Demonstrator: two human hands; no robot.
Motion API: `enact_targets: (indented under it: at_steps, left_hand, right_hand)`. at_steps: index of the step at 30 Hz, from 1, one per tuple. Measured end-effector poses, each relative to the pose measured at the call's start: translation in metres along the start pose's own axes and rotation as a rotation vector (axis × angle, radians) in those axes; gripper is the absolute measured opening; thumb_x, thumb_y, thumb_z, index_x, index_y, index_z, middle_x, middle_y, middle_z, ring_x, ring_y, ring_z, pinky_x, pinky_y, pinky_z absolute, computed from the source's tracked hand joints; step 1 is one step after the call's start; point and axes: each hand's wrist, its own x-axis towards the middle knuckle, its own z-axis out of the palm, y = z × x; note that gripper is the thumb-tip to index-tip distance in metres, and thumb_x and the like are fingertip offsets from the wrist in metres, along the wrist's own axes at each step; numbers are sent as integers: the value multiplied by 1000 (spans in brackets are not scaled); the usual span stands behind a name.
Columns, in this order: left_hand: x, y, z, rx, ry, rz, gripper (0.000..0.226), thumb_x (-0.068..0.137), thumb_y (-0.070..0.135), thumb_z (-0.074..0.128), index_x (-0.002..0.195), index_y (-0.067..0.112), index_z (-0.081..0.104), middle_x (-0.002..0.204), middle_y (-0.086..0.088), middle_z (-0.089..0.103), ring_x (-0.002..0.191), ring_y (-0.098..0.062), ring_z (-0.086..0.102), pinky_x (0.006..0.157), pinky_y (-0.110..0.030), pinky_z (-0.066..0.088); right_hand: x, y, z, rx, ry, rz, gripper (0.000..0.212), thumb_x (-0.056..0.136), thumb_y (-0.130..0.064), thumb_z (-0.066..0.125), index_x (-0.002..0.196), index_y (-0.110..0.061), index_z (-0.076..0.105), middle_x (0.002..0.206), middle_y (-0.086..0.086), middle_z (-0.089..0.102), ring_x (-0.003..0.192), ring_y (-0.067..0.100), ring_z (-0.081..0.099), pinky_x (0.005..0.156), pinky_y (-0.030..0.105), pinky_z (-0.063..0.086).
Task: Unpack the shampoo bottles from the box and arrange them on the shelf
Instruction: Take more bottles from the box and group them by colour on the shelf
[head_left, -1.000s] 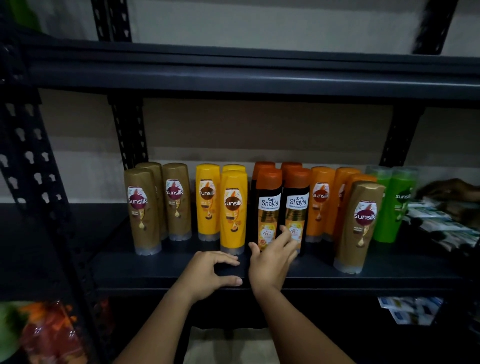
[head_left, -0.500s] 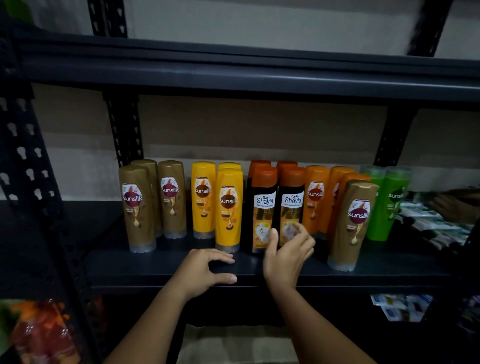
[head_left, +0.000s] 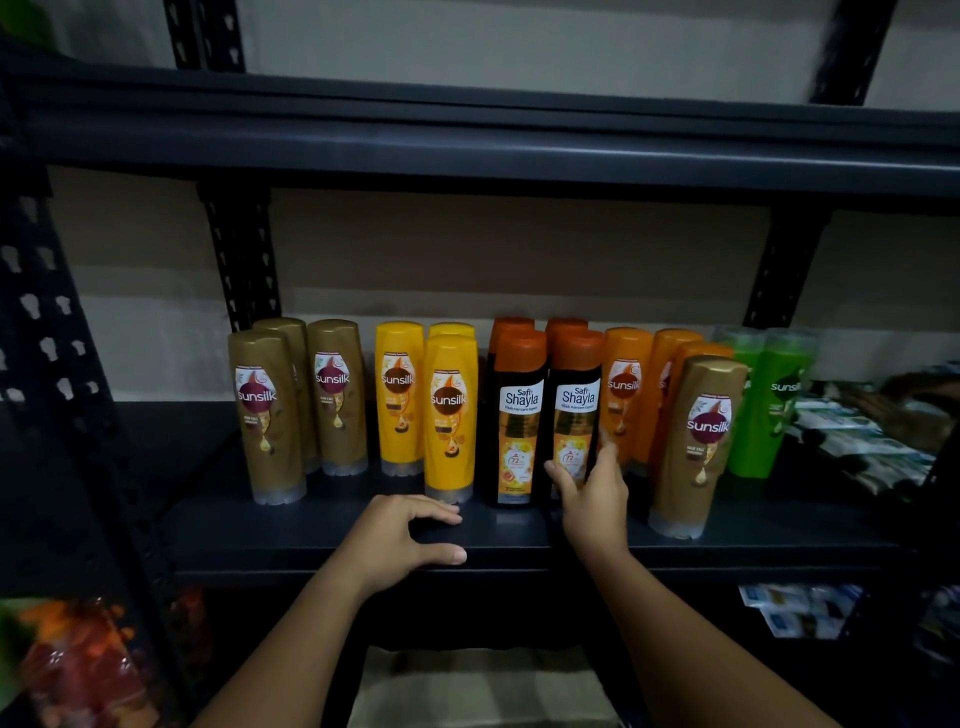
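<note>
Shampoo bottles stand in a row on the dark shelf (head_left: 311, 525): gold ones (head_left: 267, 415) at the left, yellow ones (head_left: 449, 415), two black Safi Shayla bottles with orange caps, orange ones (head_left: 623, 395), a lone gold bottle (head_left: 698, 441) in front and green ones (head_left: 774, 400) at the right. My right hand (head_left: 592, 493) grips the lower part of the right black bottle (head_left: 574, 405), thumb on its left side and fingers on its right. The left black bottle (head_left: 517, 415) stands beside it. My left hand (head_left: 402, 540) rests on the shelf's front edge, fingers loosely curved. The box is not in view.
An upper shelf board (head_left: 467, 140) runs above the bottles. Sachet packs (head_left: 857, 441) lie at the shelf's right end. More packets (head_left: 800, 608) sit on the level below, and orange-red packages (head_left: 78, 665) at the lower left. Bare shelf lies left of the gold bottles.
My right hand has moved from the left black bottle rightward to the right one and closed round its base. My left hand has stayed on the shelf edge.
</note>
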Motion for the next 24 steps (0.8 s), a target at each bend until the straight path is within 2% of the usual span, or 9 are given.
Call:
enact_targets:
  at_steps: [4,9,13,15,17,20,22,24]
  left_hand:
    - [0,0,0,1,-1,-1,47,68,49,90,112,40,76,120,29,67,115,17,55,97,-12,38]
    - [0,0,0,1,-3,-8,46,68,49,89,112,41,76,121,29,67,116,16,55,99,-15,39]
    - [1,-1,1,7,3,7,47,67,50,90,111,41,77,120,29,68,115,17,55,98,-13,39]
    - [1,-2,0,5,3,9,47,68,50,90,111,40,77,120,29,68,116,16,55,98,-14,39]
    - [1,-2,1,3,1,10,47,68,50,90,111,40,77,121,28,68,117,15,55,100,-16,40]
    - [1,-2,1,17,2,16,47,68,51,89,112,41,76,121,29,68,117,14,55,100,-16,40]
    - [1,-2,2,27,1,18,47,69,51,88,113,41,76,120,30,67,117,16,55,96,-11,39]
    - [0,-2,1,31,-5,20,47,70,51,87,114,41,75,120,31,66,116,18,53,94,-8,37]
  right_hand:
    - [1,0,-3,21,-24,3,75,93,-20,72,154,-26,30,146,2,52,134,20,49,110,41,43]
    - [1,-1,-8,27,-44,-3,74,93,-17,72,155,-24,31,145,2,53,132,16,48,102,29,39]
    - [-5,0,-8,-30,-16,-22,79,92,-25,73,156,-24,27,150,2,46,139,20,42,111,37,39]
    - [-14,2,-10,-143,82,-40,75,92,-34,71,154,-21,31,147,3,45,136,21,41,107,38,41]
    - [-22,3,-17,-274,211,-108,61,93,-39,68,145,-21,42,137,4,47,125,18,42,98,36,44]
    - [-24,7,-40,-392,443,-248,44,93,-38,69,129,-19,51,125,11,48,115,28,42,98,50,39]
    - [-19,12,-58,-404,595,-257,50,91,-40,67,130,-15,48,127,17,45,117,32,40,100,54,32]
    - [-14,18,-73,-347,629,-177,67,89,-42,71,141,-15,39,135,20,42,124,35,38,104,57,29]
